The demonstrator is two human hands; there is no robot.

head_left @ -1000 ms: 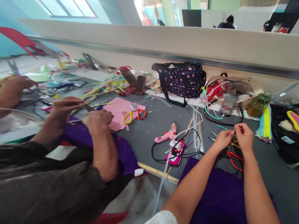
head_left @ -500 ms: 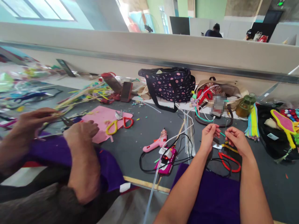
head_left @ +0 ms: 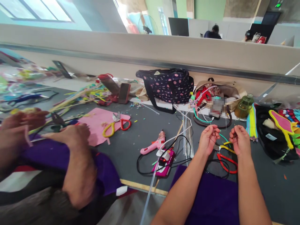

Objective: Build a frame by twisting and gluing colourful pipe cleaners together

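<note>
My left hand [head_left: 208, 139] and my right hand [head_left: 239, 141] are raised side by side over the dark table [head_left: 140, 142], a hand's width apart. Each has its fingers pinched closed on something thin that I cannot make out. Just below and between them lie a green stick [head_left: 223, 137] and red-and-yellow handled scissors [head_left: 225, 156]. A purple cloth [head_left: 211, 197] lies under my forearms.
A co-worker's hands [head_left: 70, 137] at the left work over another purple cloth [head_left: 103, 168] near a pink sheet [head_left: 98, 122] and scissors [head_left: 116, 125]. A pink glue gun [head_left: 153, 145], black cable [head_left: 145, 162], spotted bag [head_left: 167, 86], green jar [head_left: 245, 106] and craft sticks [head_left: 84, 93] crowd the table.
My hands, close together before, have drawn apart while staying pinched. The view has shifted to the right. The co-worker's hands have moved lower left.
</note>
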